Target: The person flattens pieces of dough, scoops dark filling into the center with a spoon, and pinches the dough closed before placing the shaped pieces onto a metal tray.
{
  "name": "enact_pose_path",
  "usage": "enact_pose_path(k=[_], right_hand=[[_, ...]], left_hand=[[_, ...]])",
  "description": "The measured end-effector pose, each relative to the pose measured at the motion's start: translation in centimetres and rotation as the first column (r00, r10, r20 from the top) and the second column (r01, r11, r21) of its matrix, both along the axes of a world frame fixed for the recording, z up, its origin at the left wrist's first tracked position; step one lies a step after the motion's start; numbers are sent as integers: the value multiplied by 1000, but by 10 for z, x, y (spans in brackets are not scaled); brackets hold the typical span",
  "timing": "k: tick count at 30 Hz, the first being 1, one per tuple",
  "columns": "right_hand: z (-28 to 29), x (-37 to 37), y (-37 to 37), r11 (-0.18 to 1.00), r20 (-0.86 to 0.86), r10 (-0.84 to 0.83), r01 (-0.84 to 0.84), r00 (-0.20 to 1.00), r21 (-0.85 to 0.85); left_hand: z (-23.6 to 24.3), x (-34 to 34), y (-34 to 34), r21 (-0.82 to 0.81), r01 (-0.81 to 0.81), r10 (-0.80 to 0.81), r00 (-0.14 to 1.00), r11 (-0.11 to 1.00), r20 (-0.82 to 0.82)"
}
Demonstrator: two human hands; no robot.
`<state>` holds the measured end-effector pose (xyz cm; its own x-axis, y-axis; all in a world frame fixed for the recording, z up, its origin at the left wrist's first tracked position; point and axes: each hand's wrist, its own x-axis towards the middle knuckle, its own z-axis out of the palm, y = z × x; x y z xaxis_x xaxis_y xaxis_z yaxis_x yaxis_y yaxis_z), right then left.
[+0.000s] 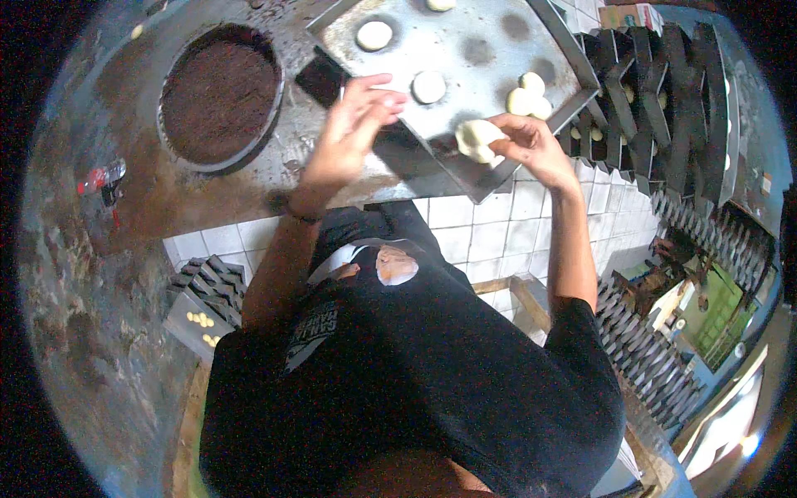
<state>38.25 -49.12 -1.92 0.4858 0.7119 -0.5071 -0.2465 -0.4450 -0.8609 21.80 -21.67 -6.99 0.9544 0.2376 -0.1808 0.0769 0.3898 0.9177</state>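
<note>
My right hand (535, 149) pinches a flattened, cupped piece of pale dough (479, 140) over the near corner of a metal baking tray (452, 50). Just beyond that hand, a small cluster of dough balls (529, 101) sits on the tray. My left hand (350, 124), slightly blurred, is held out empty by the tray's left edge, its fingers stretched to the right. Rounds of dough lie apart on the tray: one (429, 87) near its middle, another (374, 36) farther left, and a third (441, 3) cut off by the top edge.
On the worktable (141, 187), left of the tray, stands a round basin (217, 168) of dark brown crumbly filling. A small clear-and-red object (103, 178) lies at far left. Stacked dark trays (639, 100) rise at right; a tray with dough pieces (187, 319) is at lower left.
</note>
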Motion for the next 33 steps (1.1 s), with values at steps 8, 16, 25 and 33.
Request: enact_pose_path(k=[8,16,25,33], right_hand=[[32,-121,177,928,338,-251,127,907,350],[24,-176,312,720,199,-558,350,806,599],[36,-201,363,831,184,-302,163,936,532],[52,-219,362,953,723,90,-270,685,138]], left_hand=[[57,-18,27,132,-424,421,906,896,48],[61,-67,112,-212,-507,530,845,835,67],[48,-135,182,-262,-532,582,794,805,176],[-25,-192,182,386,-405,224,873,829,434]])
